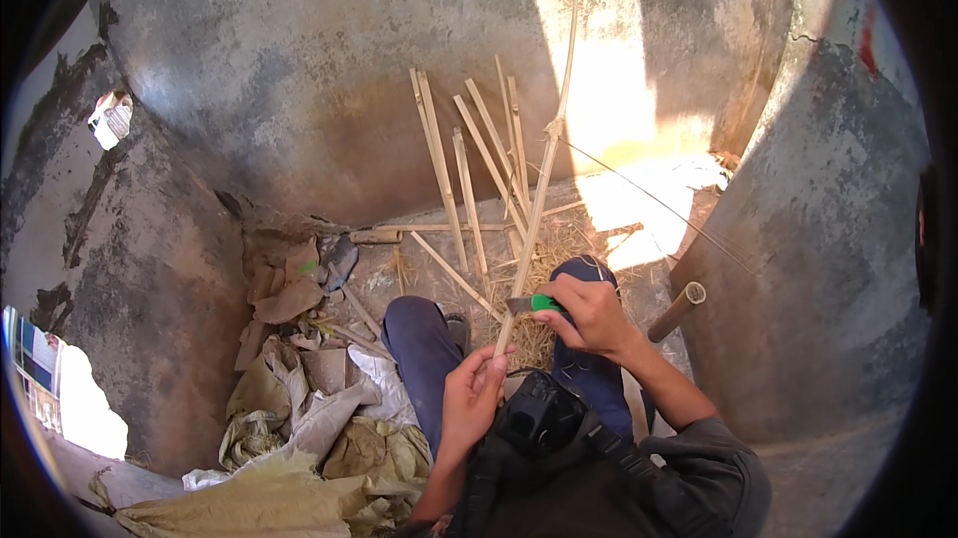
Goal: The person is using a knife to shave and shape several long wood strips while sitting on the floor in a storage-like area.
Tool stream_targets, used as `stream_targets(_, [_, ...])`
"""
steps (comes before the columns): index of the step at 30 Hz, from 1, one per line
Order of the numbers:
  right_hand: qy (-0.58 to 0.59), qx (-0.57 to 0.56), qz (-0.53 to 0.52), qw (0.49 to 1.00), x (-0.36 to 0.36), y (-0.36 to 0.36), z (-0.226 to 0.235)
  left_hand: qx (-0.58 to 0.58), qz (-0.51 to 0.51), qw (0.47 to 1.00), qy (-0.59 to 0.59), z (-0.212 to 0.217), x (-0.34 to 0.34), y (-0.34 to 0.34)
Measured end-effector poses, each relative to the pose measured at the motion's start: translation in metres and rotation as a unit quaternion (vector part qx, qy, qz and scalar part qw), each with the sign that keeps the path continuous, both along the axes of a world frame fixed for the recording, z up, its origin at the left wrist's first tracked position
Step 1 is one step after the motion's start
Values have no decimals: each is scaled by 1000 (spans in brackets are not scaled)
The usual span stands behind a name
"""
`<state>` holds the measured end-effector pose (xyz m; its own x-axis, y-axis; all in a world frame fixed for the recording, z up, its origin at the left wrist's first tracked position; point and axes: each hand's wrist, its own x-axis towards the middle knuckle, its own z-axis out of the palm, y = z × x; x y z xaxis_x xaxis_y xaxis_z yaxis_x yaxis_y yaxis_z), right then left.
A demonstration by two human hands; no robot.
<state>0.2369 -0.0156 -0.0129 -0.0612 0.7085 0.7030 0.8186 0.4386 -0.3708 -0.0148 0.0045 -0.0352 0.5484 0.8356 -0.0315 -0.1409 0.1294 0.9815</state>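
Note:
A long, pale bamboo strip (543,179) slants up and away from my lap toward the far wall, with a knot partway along it. Its near end is in my left hand (471,393), fingers closed around it. My right hand (589,314) grips a knife (545,303) by its green handle. The dark blade lies across the strip, touching it just beyond my left fingers. Thin shavings (529,343) cover the floor between my knees, below the blade.
Several split bamboo sticks (439,154) lean against the far wall. A thick bamboo piece (677,311) stands at the right wall. Crumpled sacks (369,458) and flat scraps (287,300) lie at left. Concrete walls (329,59) close in around me; sunlight falls at the far right.

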Motion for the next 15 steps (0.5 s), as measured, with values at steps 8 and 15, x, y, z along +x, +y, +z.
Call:
stream_targets(8, [-21,-1,19,1000,-23,-10,7,5,9,999,-35,16,11,-1])
stream_targets(15, [-37,-5,7,999,-27,-19,9,16,-8,999,-45,15,15,3])
